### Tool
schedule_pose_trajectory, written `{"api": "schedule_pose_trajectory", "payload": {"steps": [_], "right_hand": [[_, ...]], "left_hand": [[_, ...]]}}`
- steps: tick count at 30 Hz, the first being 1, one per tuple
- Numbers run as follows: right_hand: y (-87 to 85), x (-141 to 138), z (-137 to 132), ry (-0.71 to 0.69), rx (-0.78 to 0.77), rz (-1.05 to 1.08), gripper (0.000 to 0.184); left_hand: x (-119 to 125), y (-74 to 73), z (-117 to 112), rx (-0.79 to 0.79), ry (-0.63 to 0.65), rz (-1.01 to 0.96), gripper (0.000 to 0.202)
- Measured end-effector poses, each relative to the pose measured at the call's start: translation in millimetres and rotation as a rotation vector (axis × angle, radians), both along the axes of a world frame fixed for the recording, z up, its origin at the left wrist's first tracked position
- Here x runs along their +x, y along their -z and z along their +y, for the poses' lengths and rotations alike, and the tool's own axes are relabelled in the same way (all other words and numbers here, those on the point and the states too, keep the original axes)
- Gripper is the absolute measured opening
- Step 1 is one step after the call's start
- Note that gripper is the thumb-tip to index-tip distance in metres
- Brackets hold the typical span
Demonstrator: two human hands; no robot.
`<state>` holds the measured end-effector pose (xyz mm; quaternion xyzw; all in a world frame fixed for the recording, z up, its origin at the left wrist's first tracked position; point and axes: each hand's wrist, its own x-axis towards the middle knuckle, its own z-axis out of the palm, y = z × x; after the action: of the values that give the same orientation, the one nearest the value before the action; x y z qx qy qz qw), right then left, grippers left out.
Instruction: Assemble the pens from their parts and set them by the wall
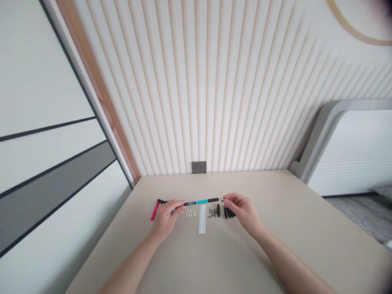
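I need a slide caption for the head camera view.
Left hand and right hand hold a teal-and-black pen above a beige table.

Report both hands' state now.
Left hand: closed, holding the pen.
Right hand: pinching a small metal part at the pen's tip.

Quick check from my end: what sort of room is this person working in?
Probably a furnished living space, perhaps a home study or bedroom, not a workshop: a beige desk stands against a fluted wall panel with a wall socket, beside what look like panelled wardrobe doors.
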<state>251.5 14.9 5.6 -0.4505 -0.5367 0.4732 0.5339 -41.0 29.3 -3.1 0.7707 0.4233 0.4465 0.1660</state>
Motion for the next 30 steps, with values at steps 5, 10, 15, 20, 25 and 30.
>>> {"api": "schedule_pose_trajectory", "payload": {"steps": [5, 10, 15, 20, 25, 30], "right_hand": [[1.6, -3, -2, -0.031, -0.002, -0.056, 0.043], [2.1, -7, -4, -0.057, -0.001, -0.066, 0.042], [2.4, -10, -5, -0.052, 0.020, -0.134, 0.042], [5.4, -10, -7, -0.051, 0.064, -0.347, 0.050], [0.6, -8, -10, -0.060, 0.173, -0.477, 0.050], [-3.5, -7, -12, -0.088, 0.231, -0.539, 0.042]], "left_hand": [[0, -0.3, 0, -0.011, 0.013, 0.010, 0.020], [1, -1.2, 0, -0.034, 0.017, 0.007, 0.020], [2, 0.2, -1, -0.039, 0.015, -0.032, 0.021], [4, -1.6, -4, -0.031, 0.006, -0.050, 0.019], [7, -4.9, -5, -0.043, 0.013, -0.048, 0.020], [7, -4.5, -5, -0.048, 0.021, -0.048, 0.020]]}}
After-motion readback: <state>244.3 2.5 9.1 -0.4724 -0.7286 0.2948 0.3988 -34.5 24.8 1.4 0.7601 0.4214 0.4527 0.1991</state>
